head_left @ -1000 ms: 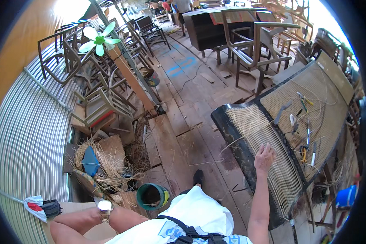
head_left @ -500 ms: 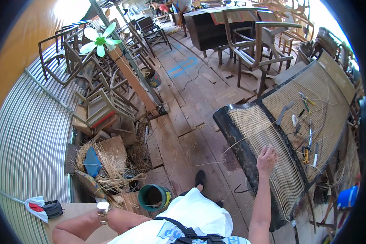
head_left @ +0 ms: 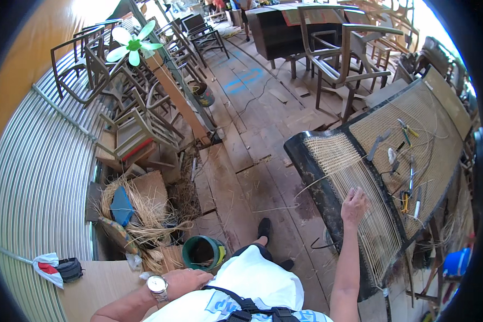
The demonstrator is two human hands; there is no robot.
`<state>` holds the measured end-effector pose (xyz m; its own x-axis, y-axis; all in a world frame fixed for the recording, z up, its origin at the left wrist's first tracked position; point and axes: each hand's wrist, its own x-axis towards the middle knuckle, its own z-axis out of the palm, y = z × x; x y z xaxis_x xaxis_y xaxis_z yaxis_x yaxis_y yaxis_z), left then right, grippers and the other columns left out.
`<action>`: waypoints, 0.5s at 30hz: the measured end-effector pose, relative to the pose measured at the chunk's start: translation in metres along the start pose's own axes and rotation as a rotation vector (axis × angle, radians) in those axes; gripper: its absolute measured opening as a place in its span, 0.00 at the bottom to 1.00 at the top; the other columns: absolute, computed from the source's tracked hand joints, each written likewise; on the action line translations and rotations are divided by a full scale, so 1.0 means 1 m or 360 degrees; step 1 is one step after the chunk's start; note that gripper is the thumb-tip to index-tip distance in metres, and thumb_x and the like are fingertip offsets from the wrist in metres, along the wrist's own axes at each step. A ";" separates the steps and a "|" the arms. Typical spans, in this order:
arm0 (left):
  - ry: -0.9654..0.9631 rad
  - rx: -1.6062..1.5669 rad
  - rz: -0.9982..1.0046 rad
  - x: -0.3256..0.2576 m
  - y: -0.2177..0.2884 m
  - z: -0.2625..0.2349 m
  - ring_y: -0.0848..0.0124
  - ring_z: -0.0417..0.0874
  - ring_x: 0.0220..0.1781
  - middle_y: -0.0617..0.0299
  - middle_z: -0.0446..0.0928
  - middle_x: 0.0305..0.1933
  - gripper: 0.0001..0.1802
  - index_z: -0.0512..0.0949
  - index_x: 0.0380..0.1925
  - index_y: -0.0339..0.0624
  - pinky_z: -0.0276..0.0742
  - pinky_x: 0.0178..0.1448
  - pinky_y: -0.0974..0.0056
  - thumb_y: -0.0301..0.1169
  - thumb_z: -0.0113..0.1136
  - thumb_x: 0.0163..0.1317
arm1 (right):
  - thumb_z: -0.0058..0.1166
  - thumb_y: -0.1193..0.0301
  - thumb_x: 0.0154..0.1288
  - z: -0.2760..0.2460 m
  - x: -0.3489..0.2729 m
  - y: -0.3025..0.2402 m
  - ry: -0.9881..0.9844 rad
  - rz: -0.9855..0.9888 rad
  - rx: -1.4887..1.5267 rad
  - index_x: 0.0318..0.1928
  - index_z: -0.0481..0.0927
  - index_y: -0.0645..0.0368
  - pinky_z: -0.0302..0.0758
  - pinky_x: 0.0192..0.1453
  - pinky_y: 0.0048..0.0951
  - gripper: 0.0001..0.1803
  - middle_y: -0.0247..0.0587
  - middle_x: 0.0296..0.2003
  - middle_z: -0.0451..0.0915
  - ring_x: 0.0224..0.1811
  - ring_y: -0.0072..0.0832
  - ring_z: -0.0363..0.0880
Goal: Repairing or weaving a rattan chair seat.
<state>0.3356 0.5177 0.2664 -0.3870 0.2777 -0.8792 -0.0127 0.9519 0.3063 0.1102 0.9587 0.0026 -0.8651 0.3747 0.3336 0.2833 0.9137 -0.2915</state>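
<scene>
My right hand [head_left: 353,205] rests flat on pale cane strands stretched across a long dark-framed woven panel [head_left: 311,166] to my right, fingers closed over the strands. Loose cane ends trail off the panel's near edge toward the floor. My left hand [head_left: 185,280], with a wristwatch on its wrist, lies low against my white shirt and holds nothing that I can see. Several hand tools, pliers and cutters among them [head_left: 405,185], lie on the woven surface beyond my right hand.
A green bucket [head_left: 203,252] stands by my foot. A pile of loose cane with a blue piece [head_left: 137,212] lies at left. Stacked chair frames [head_left: 129,112] line a corrugated metal wall. Wooden chairs [head_left: 338,59] and a dark cabinet stand farther back on the plank floor.
My right hand has stayed on the cane strands and shifted very little. The view has tilted a bit. My left arm stays low by my body.
</scene>
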 end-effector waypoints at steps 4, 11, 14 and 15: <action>-0.0015 -0.0377 0.0401 -0.037 -0.015 -0.015 0.57 0.75 0.69 0.45 0.71 0.70 0.34 0.66 0.70 0.41 0.74 0.68 0.53 0.44 0.59 0.69 | 0.41 0.59 0.80 -0.002 0.002 -0.002 -0.0018 -0.0007 0.0072 0.57 0.74 0.63 0.70 0.64 0.50 0.21 0.56 0.52 0.78 0.59 0.50 0.75; 0.0117 -0.2601 0.1514 -0.014 -0.092 -0.014 0.50 0.73 0.70 0.46 0.70 0.71 0.44 0.62 0.73 0.42 0.70 0.72 0.45 0.51 0.67 0.64 | 0.43 0.61 0.79 0.000 0.003 0.003 -0.0028 -0.0015 0.0113 0.57 0.74 0.65 0.71 0.61 0.49 0.20 0.56 0.50 0.79 0.56 0.50 0.75; 0.0683 -0.2128 0.0467 0.071 -0.147 0.016 0.57 0.76 0.66 0.49 0.75 0.66 0.37 0.64 0.70 0.39 0.73 0.68 0.51 0.53 0.57 0.71 | 0.43 0.60 0.79 0.007 0.005 0.006 -0.0031 -0.0004 0.0030 0.57 0.74 0.65 0.71 0.62 0.50 0.20 0.56 0.50 0.79 0.56 0.51 0.75; 0.0712 -0.1821 0.0049 0.100 -0.165 0.031 0.57 0.78 0.64 0.50 0.77 0.63 0.36 0.67 0.68 0.38 0.74 0.67 0.52 0.54 0.55 0.72 | 0.43 0.60 0.79 0.008 0.005 0.008 0.0024 0.0003 0.0012 0.57 0.74 0.65 0.71 0.62 0.50 0.20 0.56 0.50 0.79 0.55 0.51 0.76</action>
<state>0.3279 0.3923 0.1162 -0.6809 0.0146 -0.7322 -0.7121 0.2207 0.6665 0.1048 0.9661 -0.0055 -0.8581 0.3788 0.3467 0.2817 0.9117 -0.2990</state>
